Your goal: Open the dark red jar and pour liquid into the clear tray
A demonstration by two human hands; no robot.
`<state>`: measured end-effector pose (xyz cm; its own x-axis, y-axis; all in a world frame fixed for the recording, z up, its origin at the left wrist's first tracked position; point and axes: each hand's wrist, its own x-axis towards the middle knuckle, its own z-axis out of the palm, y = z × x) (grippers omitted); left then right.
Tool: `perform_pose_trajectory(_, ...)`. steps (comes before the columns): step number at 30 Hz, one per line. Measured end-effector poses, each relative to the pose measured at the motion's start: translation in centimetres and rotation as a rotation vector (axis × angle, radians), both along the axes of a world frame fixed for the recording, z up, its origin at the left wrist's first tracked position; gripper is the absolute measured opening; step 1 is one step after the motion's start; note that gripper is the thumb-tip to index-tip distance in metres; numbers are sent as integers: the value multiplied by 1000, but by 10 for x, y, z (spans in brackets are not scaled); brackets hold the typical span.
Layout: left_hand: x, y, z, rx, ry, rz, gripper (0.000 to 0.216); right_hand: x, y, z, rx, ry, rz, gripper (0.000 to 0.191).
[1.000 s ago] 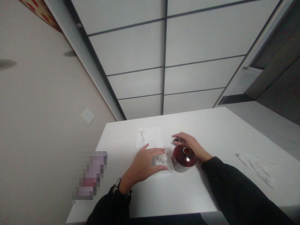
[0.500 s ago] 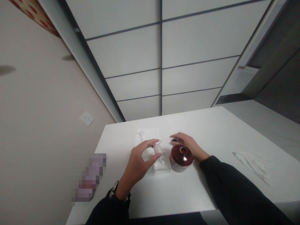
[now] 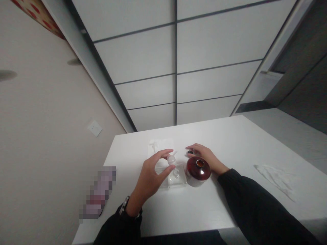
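My left hand (image 3: 153, 173) pinches a small clear round piece with a thin spout (image 3: 172, 159) between thumb and fingertips. It is held above a clear shallow tray (image 3: 177, 184), where another small clear piece (image 3: 176, 173) lies. To the right stands a dark red-brown bottle (image 3: 194, 170) with an uncovered neck opening and a pale lower part. Behind that bottle rests my right hand (image 3: 204, 155), its fingers curled around a small black cap (image 3: 189, 152) at the tabletop. The bottle hides part of this hand.
A white sheet with a small white nozzle-like piece (image 3: 154, 147) lies behind the tray on the white table (image 3: 219, 136). A crumpled white cloth (image 3: 274, 180) is at the right. A blurred-out pinkish object (image 3: 98, 192) sits by the left edge, near the wall.
The clear piece in my left hand has tipped slightly, so its spout now points up and to the right. My right hand and the bottle look almost unchanged.
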<state>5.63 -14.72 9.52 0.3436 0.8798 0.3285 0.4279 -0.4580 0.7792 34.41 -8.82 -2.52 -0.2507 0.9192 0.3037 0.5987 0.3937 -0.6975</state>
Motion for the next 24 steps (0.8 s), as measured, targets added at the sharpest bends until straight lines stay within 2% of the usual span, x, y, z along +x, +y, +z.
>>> perform_pose_trajectory(10, 0, -1, 3, 30, 11, -21, 27, 0, 1, -1, -1, 1, 2, 25)
perform_pose_trajectory(17, 0, 2, 4, -82, -46, -17, 30, 1, 0, -2, -14, 16, 5, 25)
perform_pose_trajectory(21, -9, 18, 3, -125, -73, -20, 34, 0, 1, -2, -18, 29, 0, 26)
perform_pose_trajectory(24, -19, 45, 1, -148, -85, -25, 39, -1, 2, -3, -19, 43, -2, 26)
